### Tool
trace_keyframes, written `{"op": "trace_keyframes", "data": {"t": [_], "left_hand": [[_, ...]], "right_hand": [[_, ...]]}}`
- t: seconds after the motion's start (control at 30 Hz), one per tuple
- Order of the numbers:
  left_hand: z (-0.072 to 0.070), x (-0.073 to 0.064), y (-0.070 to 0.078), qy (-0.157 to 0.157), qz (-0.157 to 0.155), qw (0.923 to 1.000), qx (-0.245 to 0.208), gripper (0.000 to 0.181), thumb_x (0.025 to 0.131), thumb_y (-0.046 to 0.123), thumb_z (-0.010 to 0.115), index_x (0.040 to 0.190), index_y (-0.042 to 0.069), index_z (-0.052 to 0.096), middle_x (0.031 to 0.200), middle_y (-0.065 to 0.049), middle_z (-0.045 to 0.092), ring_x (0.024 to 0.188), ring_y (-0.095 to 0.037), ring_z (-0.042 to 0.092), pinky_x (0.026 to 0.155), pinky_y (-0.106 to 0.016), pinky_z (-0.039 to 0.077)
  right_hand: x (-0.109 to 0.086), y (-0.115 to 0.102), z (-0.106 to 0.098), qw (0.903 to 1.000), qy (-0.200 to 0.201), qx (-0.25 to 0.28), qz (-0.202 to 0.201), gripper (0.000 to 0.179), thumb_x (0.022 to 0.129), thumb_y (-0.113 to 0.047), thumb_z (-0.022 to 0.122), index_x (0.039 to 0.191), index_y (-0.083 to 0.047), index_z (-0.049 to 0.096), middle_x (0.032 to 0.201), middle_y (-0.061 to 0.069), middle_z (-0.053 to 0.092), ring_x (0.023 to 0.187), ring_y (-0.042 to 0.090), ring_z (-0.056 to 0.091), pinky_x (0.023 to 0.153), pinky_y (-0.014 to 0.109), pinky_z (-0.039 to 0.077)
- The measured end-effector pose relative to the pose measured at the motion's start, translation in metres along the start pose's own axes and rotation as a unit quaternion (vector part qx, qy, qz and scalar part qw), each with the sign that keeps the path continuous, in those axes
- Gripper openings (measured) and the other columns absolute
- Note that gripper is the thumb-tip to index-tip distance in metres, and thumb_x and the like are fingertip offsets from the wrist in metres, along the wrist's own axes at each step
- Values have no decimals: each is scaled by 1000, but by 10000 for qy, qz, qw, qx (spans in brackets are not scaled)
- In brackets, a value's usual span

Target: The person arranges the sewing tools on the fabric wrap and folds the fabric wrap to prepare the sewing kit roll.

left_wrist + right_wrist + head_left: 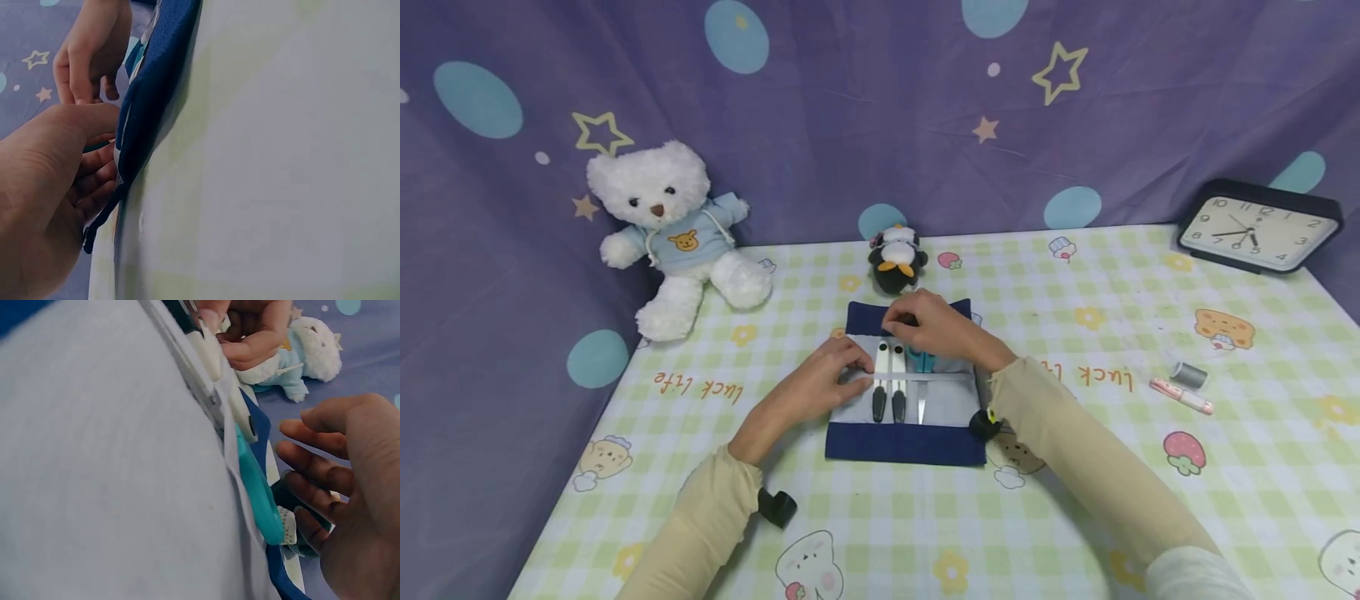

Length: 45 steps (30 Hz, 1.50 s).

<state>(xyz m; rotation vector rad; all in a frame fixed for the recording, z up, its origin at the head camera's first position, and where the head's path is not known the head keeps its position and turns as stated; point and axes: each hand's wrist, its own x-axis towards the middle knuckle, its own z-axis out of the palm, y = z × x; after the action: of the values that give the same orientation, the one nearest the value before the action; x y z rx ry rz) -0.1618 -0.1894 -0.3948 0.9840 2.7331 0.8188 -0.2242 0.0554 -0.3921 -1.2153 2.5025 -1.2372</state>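
A navy fabric pouch [904, 443] with a grey lining lies unfolded on the table. Under its pale elastic band [951, 377] sit two white-handled tools [890, 367] with dark ends, and teal-handled scissors [259, 494]. At the pouch's left side my left hand [831, 372] pinches the band beside the nearest white tool; its fingertips are partly hidden. My right hand [936, 323] hovers over the scissors' handles near the upper flap. In the right wrist view, its loosely bent fingers [315, 465] hold nothing that I can see. Behind them shows a dark rounded shape.
A penguin toy [896, 258] lies just behind the pouch. The white teddy bear [677, 233] sits at the back left, and a black clock [1258, 225] stands at the back right. On the right lie a grey thread spool [1189, 375] and a pink-and-white strip [1181, 396].
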Motion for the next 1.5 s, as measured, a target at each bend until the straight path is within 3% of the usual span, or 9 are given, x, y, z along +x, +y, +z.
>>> {"op": "trace_keyframes", "data": {"t": [0.13,0.47,0.87,1.17,1.5], "left_hand": [[0,0,0,12,28,10000,48,10,96,11,74,105,7,72,106,-2,62,100,-18,60,91,-37,51],[0,-2,-2,194,210,9996,43,11,94,12,77,104,8,72,104,-1,61,98,-17,61,89,-35,52],[-1,-3,0,250,149,9996,-64,9,96,15,77,103,11,72,104,1,61,97,-15,60,90,-37,50],[-2,1,12,396,400,9984,-110,10,97,17,75,106,13,72,107,3,61,103,-17,54,90,-38,48],[4,16,26,245,526,9980,-237,16,101,19,71,113,10,75,115,-1,62,110,-22,56,93,-42,47]], "right_hand": [[-7,0,-4,9992,358,98,-154,17,105,-10,61,111,-1,75,98,9,72,78,15,60,86,41,47],[-33,2,-19,9962,827,-28,272,15,104,-9,63,110,-2,75,101,7,71,94,22,60,88,45,47],[-86,7,-41,9879,1380,-553,448,12,102,-6,66,108,-1,75,103,7,70,98,27,57,86,48,47],[-139,9,-67,9696,2127,-950,745,9,99,-3,68,102,-3,77,100,6,73,98,24,59,85,49,45],[-204,13,-99,9445,2391,-1426,1746,15,104,-14,64,109,-6,76,107,9,72,103,17,53,87,35,39]]}}
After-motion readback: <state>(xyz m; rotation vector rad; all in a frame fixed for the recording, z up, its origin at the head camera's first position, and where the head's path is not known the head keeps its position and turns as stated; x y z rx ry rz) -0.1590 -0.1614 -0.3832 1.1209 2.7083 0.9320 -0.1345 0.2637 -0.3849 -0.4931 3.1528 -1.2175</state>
